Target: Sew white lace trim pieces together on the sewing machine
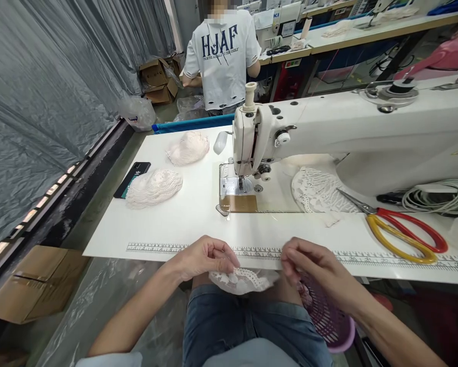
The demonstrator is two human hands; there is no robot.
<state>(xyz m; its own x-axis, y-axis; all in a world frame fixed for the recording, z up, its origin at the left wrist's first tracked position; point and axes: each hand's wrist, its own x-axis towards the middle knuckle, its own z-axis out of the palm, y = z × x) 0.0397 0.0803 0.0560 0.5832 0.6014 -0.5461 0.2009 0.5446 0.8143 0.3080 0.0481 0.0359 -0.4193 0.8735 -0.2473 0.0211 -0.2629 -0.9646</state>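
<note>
A small white lace piece (241,282) hangs at the table's front edge, above my lap. My left hand (209,259) pinches its upper left edge between thumb and fingers. To the right of the lace, my right hand (309,261) has its fingers closed together, slightly blurred. What lies in those fingers, if anything, I cannot make out. Beyond both hands stands a white sewing machine (248,137), its needle and presser foot over the metal plate. Another white lace piece (316,189) lies flat under the machine's arm.
Scissors (401,232) with red and yellow handles lie at right. Left on the table are a lace stack (156,186) partly over a phone (139,169), and a pale pink stack (188,148). A purple basket (336,326) stands below right. Another person (225,56) stands beyond.
</note>
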